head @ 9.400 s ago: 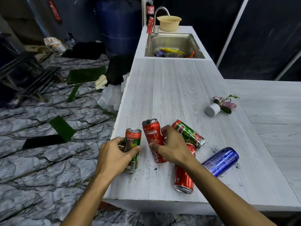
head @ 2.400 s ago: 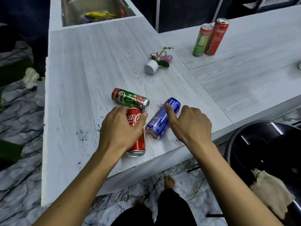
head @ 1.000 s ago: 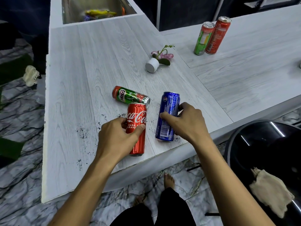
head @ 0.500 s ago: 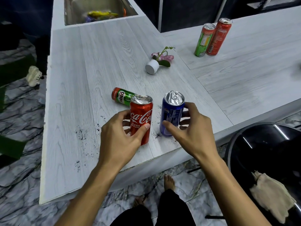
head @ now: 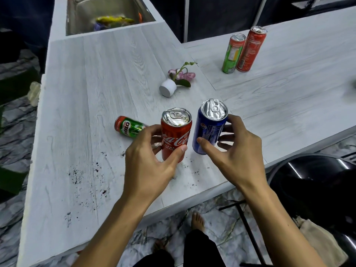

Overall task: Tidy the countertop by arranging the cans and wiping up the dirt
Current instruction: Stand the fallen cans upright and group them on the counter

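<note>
My left hand (head: 148, 166) grips a red Coca-Cola can (head: 176, 130), held upright just above the white countertop (head: 86, 89). My right hand (head: 233, 157) grips a blue can (head: 209, 128), upright and lifted a little beside the red one. A green Milo can (head: 129, 127) lies on its side behind my left hand, partly hidden by it. Two more cans stand upright side by side at the far right: a green one (head: 233, 53) and a red one (head: 251, 49). Black dirt specks (head: 84, 180) are scattered over the counter near its front left.
A small white pot with pink flowers (head: 176, 81) lies tipped over mid-counter. A steel sink (head: 107, 14) with items in it is at the back. A black round seat (head: 316, 182) with a beige cloth (head: 319, 239) stands below the counter's front edge on the right.
Both cans were stood up from lying down, and now both have risen off the counter in my hands. The view has shifted slightly closer.
</note>
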Demonstrator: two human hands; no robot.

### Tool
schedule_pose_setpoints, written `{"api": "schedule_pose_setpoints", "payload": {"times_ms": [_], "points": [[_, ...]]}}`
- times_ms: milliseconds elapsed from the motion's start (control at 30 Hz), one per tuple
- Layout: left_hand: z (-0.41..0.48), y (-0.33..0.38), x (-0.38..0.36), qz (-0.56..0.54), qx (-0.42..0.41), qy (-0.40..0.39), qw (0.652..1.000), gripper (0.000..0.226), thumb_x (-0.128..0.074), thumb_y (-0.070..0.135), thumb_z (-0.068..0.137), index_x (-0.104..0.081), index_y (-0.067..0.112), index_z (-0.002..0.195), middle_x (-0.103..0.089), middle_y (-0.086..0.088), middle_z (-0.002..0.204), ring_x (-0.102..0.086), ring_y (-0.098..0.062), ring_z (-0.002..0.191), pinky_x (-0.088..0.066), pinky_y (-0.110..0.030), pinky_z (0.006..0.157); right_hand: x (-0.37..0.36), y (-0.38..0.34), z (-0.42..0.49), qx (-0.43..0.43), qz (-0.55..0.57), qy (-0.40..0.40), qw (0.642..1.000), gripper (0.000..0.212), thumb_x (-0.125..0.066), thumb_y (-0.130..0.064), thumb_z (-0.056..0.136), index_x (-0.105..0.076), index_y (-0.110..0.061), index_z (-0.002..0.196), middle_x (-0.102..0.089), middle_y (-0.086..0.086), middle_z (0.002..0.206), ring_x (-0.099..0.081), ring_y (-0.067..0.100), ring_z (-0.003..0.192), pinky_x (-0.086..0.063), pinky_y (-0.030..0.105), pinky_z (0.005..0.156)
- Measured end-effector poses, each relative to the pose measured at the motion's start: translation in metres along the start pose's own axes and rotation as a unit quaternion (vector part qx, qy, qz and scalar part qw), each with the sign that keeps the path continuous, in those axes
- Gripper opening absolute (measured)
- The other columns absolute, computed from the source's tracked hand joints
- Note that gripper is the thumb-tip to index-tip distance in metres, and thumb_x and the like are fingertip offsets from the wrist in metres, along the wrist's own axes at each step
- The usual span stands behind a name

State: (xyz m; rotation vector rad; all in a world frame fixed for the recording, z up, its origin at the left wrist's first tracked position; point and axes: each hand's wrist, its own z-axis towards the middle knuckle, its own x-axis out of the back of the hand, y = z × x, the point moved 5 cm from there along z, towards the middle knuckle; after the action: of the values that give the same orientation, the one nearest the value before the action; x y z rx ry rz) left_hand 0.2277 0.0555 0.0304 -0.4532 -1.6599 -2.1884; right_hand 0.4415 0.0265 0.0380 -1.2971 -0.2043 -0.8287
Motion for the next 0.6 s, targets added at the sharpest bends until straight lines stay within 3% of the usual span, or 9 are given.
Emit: {"api": "schedule_pose_setpoints", "payload": {"times_ms": [100, 200, 267, 467, 600], "points": [[0.013, 0.004, -0.019, -0.015, 0.001, 0.0, 1.0, 0.064, -0.088, 0.047, 0.075, -0.06, 0.026, 0.129, -0.064, 0.017, 0.115, -0.063, 0.008, 0.108, -0.049, -0.003, 0.081, 0.009, 0.012, 0.016, -0.001, -0.004, 0.005, 1.0, 0.066, -0.082, -0.053, 0.075, -0.052, -0.031, 0.131, -0.06, -0.026, 0.099, -0.064, -0.01, 0.087, -0.051, 0.007, 0.067], [0.027, 0.007, -0.042, -0.024, -0.003, -0.004, 1.0, 0.063, -0.087, 0.052, 0.075, -0.058, 0.032, 0.128, -0.065, 0.02, 0.116, -0.065, 0.003, 0.11, -0.054, -0.011, 0.083, 0.017, 0.03, 0.03, -0.011, -0.001, 0.008, 1.0, 0.065, -0.083, -0.049, 0.076, -0.052, -0.03, 0.13, -0.063, -0.02, 0.102, -0.065, -0.006, 0.086, -0.052, 0.009, 0.068], [0.035, 0.009, -0.056, -0.018, -0.006, -0.007, 1.0, 0.063, -0.086, 0.053, 0.075, -0.057, 0.033, 0.128, -0.066, 0.018, 0.117, -0.065, 0.0, 0.11, -0.057, -0.016, 0.084, 0.022, 0.042, 0.039, -0.015, -0.003, 0.009, 1.0, 0.065, -0.083, -0.049, 0.076, -0.052, -0.03, 0.13, -0.063, -0.019, 0.103, -0.064, -0.007, 0.084, -0.05, 0.005, 0.068], [0.064, 0.019, -0.106, -0.033, -0.003, -0.015, 0.999, 0.059, -0.089, 0.044, 0.075, -0.059, 0.033, 0.125, -0.066, 0.016, 0.118, -0.063, 0.004, 0.111, -0.051, -0.005, 0.082, 0.039, 0.079, 0.074, -0.028, -0.009, 0.023, 0.999, 0.067, -0.083, -0.051, 0.076, -0.052, -0.031, 0.131, -0.061, -0.022, 0.105, -0.062, -0.009, 0.083, -0.048, 0.003, 0.068], [0.089, 0.025, -0.139, -0.047, 0.0, -0.015, 0.999, 0.06, -0.09, 0.042, 0.074, -0.059, 0.033, 0.125, -0.066, 0.017, 0.118, -0.063, 0.002, 0.113, -0.053, -0.008, 0.084, 0.05, 0.098, 0.103, -0.027, -0.002, 0.032, 0.999, 0.067, -0.084, -0.05, 0.075, -0.052, -0.031, 0.131, -0.061, -0.022, 0.106, -0.061, -0.017, 0.087, -0.049, 0.003, 0.071]]}}
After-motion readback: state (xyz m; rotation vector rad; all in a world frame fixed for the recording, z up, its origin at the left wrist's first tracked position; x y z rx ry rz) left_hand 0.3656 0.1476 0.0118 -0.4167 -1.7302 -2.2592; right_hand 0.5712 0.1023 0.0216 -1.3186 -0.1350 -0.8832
